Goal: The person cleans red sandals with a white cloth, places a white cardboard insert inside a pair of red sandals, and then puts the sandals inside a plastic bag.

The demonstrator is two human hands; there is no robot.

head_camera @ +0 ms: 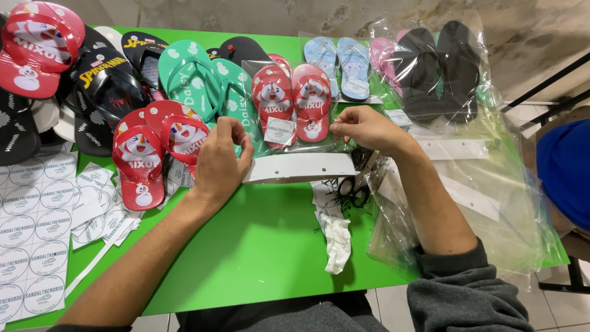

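A pair of small red flip-flops (pixel 294 101) with a cartoon print lies inside a clear plastic bag on the green table (pixel 258 246). My left hand (pixel 221 163) pinches the bag's left lower corner beside a white cardboard header strip (pixel 301 167). At the bag's right lower corner my right hand (pixel 367 129) grips the plastic edge. The strip lies along the bag's near edge between both hands.
Loose flip-flops in red (pixel 142 161), teal (pixel 192 77) and black (pixel 110 86) crowd the left. Round sticker sheets (pixel 34 233) lie at the near left. Bagged blue (pixel 344 64) and black (pixel 439 71) pairs sit at the back right over empty clear bags (pixel 491 209). Crumpled paper (pixel 337 237) lies mid-table.
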